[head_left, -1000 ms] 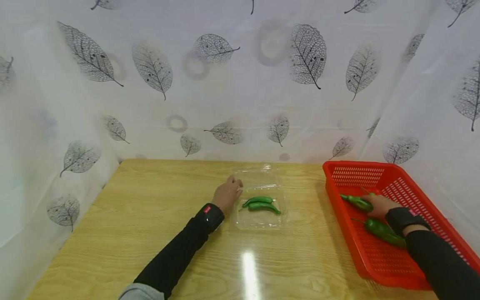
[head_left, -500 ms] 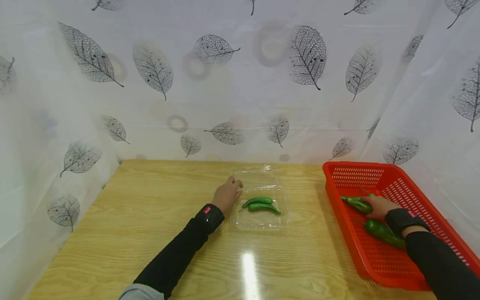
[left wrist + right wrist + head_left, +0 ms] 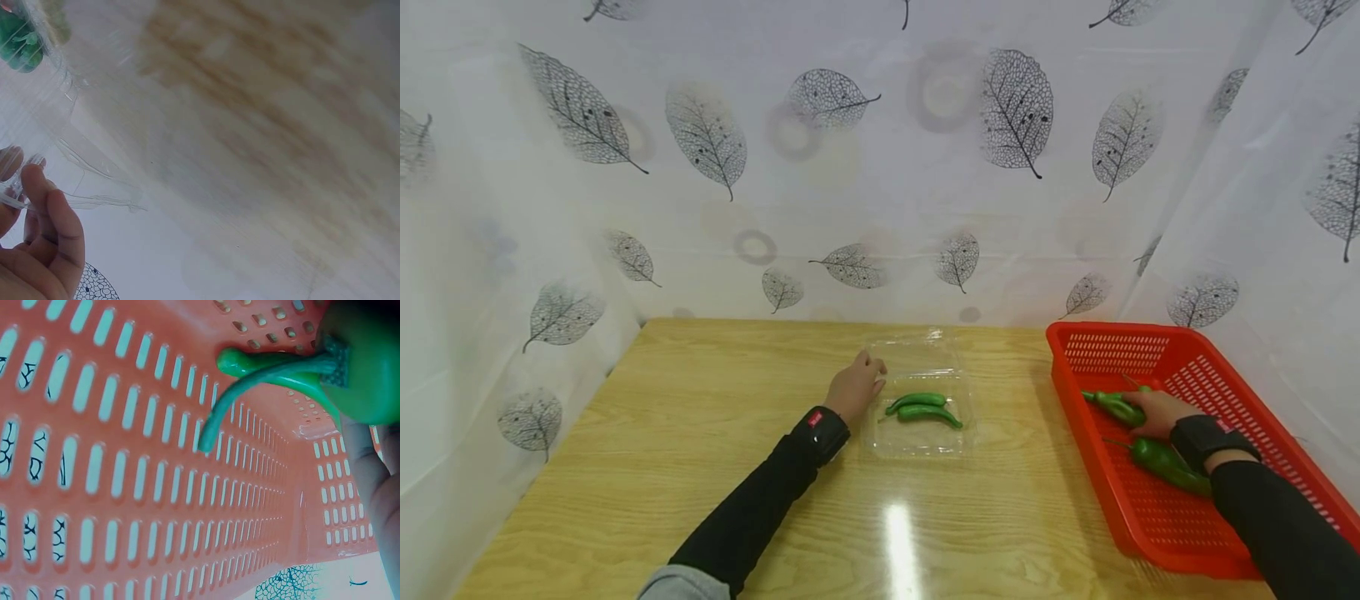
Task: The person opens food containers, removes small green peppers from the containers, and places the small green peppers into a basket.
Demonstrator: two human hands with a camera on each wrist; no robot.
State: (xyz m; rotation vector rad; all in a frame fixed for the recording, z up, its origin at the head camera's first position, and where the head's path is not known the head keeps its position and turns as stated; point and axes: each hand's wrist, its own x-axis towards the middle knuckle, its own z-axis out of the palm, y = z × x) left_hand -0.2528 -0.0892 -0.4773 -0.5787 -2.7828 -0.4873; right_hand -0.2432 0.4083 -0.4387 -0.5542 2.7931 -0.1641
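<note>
My left hand (image 3: 853,389) pinches the left edge of a clear plastic clamshell box (image 3: 917,451), which lies with its lid folded back. In the left wrist view, the fingers (image 3: 65,219) are curled at the clear rim. Two slim green chili peppers (image 3: 928,413) lie side by side inside the box. My right hand (image 3: 1159,414) reaches into a red basket (image 3: 1123,521) and grips a green pepper (image 3: 1116,407) with its fingertips. A larger green pepper (image 3: 1165,465) lies just in front of that hand, its stem (image 3: 262,372) close up in the right wrist view.
The basket stands at the right of the wooden table (image 3: 700,483), with slotted side walls. Another green pepper's tip shows behind the right hand. A white leaf-print sheet (image 3: 880,192) hangs behind and along both sides.
</note>
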